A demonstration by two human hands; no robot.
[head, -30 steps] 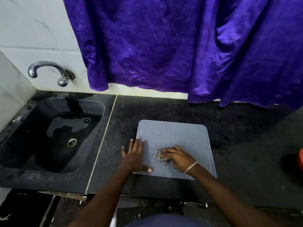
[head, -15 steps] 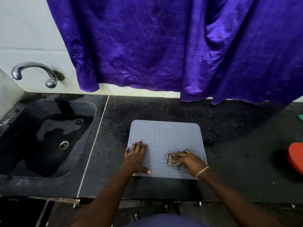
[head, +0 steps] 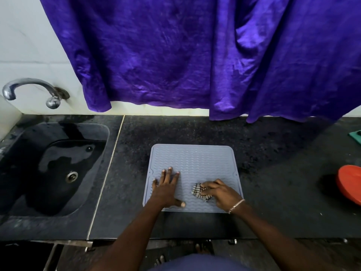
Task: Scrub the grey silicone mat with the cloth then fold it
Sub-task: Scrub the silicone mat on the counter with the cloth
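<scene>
Grey mat [head: 193,163] lies flat on dark surface [head: 273,173]. L hand [head: 166,189] w/ fingers spread presses its near-left part; R hand [head: 218,192] grips checked cloth [head: 198,189] on near-right part.

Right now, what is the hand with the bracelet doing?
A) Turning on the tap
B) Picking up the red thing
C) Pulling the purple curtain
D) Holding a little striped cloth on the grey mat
D: the right hand, with the bracelet on its wrist, grips the striped cloth on the grey mat, while the left hand lies flat on the mat.
</scene>
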